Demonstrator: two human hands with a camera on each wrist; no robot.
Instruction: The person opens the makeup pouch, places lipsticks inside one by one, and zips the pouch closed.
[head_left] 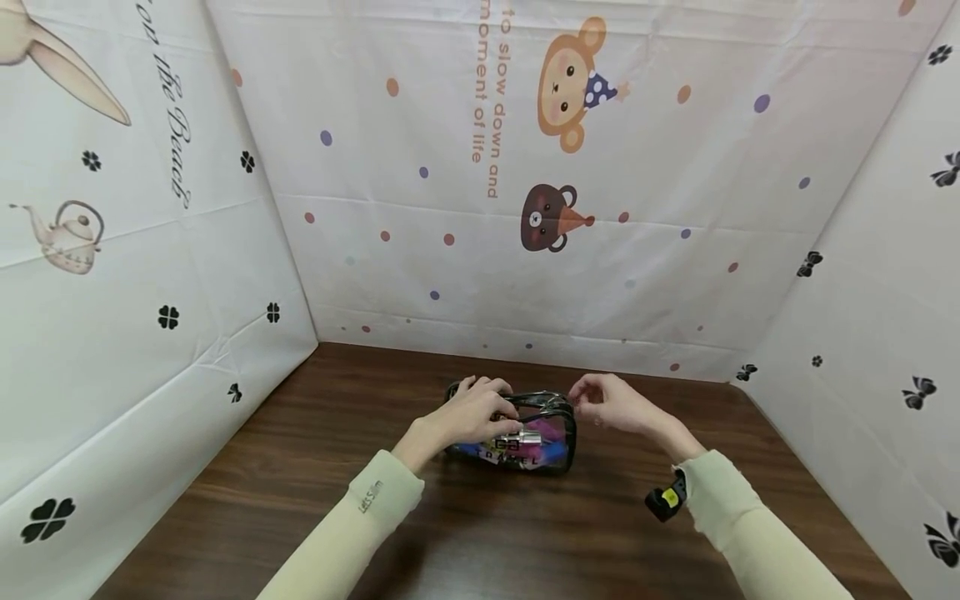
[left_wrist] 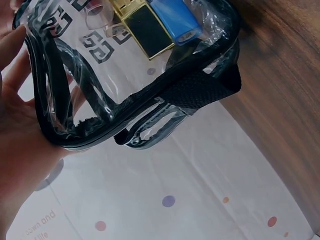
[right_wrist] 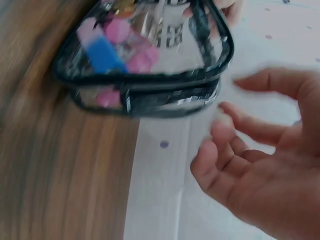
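A clear travel pouch (head_left: 553, 427) with black trim stands upright on the table. Seen through its sides are a blue item (left_wrist: 175, 20), a gold-and-black item (left_wrist: 147, 31) and pink pieces (right_wrist: 142, 60). My left hand (head_left: 471, 412) grips the pouch's upper left part, thumb on the front and fingers over the top edge. My right hand (head_left: 613, 404) is just beyond the pouch's right end. In the right wrist view a gap shows between the pouch and its loosely bent fingers, which hold nothing. Blur in that view softens the fingertips.
The pouch is on a dark brown wooden table (head_left: 337, 417). White printed cloth walls rise at the back (head_left: 637, 292), left (head_left: 135, 367) and right (head_left: 862, 317). A small black device (head_left: 665, 502) with a yellow mark hangs by the right wrist.
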